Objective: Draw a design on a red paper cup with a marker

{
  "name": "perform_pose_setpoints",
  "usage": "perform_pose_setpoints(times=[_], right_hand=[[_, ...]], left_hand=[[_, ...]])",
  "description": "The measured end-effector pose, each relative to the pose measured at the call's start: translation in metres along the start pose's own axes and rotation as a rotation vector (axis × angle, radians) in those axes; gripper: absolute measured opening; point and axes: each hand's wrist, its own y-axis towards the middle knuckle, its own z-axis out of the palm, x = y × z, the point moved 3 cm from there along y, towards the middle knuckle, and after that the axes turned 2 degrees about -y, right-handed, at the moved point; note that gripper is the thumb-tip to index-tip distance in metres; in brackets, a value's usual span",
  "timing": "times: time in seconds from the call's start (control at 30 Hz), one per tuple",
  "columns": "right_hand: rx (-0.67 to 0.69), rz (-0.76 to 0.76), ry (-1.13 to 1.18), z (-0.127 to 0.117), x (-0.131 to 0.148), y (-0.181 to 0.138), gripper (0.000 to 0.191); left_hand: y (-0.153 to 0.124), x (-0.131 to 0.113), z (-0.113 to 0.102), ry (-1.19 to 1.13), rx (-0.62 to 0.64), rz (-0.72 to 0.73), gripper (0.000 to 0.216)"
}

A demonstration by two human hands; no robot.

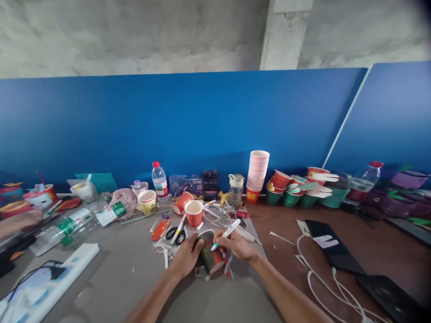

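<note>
My left hand (pixel 186 256) is closed around the rim end of a paper cup (pixel 211 256), which lies tilted on its side. Much of the cup's outside is dark green, with red showing near its base. A white marker pen (pixel 226 234) with a green tip is pinched in my right hand (pixel 237 244). Its tip is at the cup's side; whether it touches I cannot tell. Paper scraps lie around and under the cup. Black-handled scissors (pixel 175 235) and another marker (pixel 178 229) are just beyond my left hand. A red paper cup (pixel 194 213) stands behind.
At the back are a tall stack of paper cups (pixel 258 172), a glass jar (pixel 235 190), a water bottle (pixel 160 181) and green-painted cups (pixel 292 197). Lying bottles (pixel 76 222) and a power strip (pixel 63 282) are left, near another person's hand (pixel 25 222). A white cable (pixel 311 269) and phone (pixel 332 244) lie right.
</note>
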Motion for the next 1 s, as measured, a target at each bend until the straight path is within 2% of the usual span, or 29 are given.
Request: perform_pose_setpoints(times=[0.23, 0.4, 0.53, 0.7, 0.9, 1.0], right_hand=[[-0.046, 0.007, 0.067, 0.004, -0.003, 0.005, 0.035], [-0.151, 0.016, 0.098, 0.004, -0.005, 0.007, 0.037], [-0.099, 0.006, 0.09, 0.004, -0.006, 0.008, 0.036], [-0.152, -0.005, 0.098, 0.002, -0.008, 0.009, 0.038], [-0.15, -0.008, 0.112, 0.002, -0.018, 0.013, 0.041], [-0.143, -0.016, 0.113, 0.002, -0.018, 0.013, 0.041]], left_hand=[[0.0, 0.003, -0.002, -0.053, -0.009, -0.036, 0.032], [0.001, 0.009, -0.001, -0.114, -0.02, -0.039, 0.036], [0.0, 0.009, -0.002, -0.092, -0.031, -0.065, 0.038], [0.0, 0.005, -0.004, -0.091, -0.005, -0.016, 0.038], [0.0, 0.011, -0.003, -0.042, -0.025, -0.115, 0.043], [0.001, 0.012, -0.002, -0.039, -0.004, -0.114, 0.045]])
